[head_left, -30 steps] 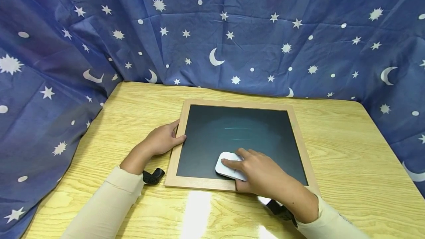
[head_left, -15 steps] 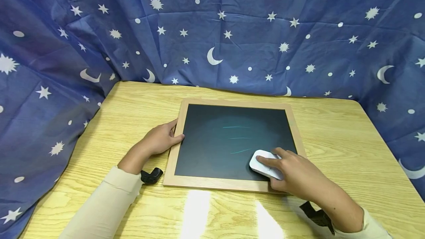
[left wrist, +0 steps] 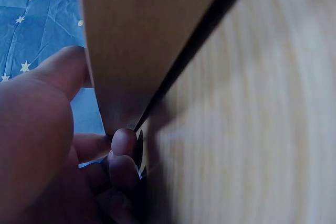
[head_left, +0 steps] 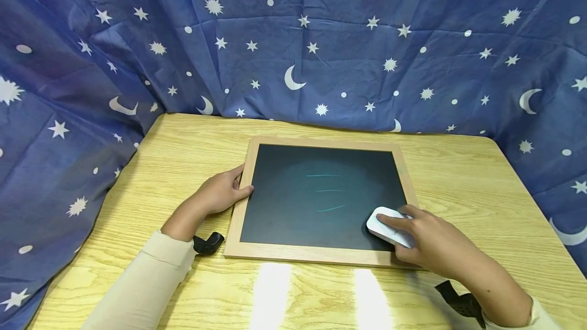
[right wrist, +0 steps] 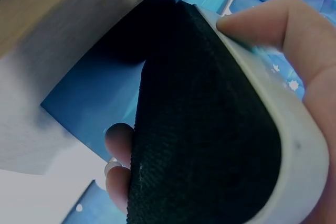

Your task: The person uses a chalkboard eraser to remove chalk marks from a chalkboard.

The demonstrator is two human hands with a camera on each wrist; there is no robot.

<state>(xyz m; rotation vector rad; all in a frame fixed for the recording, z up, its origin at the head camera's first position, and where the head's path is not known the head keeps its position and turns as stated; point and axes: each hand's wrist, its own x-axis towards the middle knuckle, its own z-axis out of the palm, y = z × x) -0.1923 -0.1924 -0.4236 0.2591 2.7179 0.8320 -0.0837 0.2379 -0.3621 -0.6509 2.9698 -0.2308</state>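
A small chalkboard with a light wooden frame lies on the table, three thin teal lines across its middle. My left hand grips the frame's left side, thumb over the top. In the left wrist view, fingertips curl at the frame's lower edge. At the board's lower right corner, my right hand holds a white board eraser by its sides. Its dark felt underside faces the right wrist camera, tilted away from the board surface.
The pale wood-grain table extends around the board. Behind it and along both sides hangs a blue cloth printed with white stars and moons. Black wrist devices show at the left wrist and right wrist.
My right hand has carried the eraser rightward along the board's lower part, uncovering the lowest teal line. My left hand keeps its grip on the frame. The view has shifted slightly.
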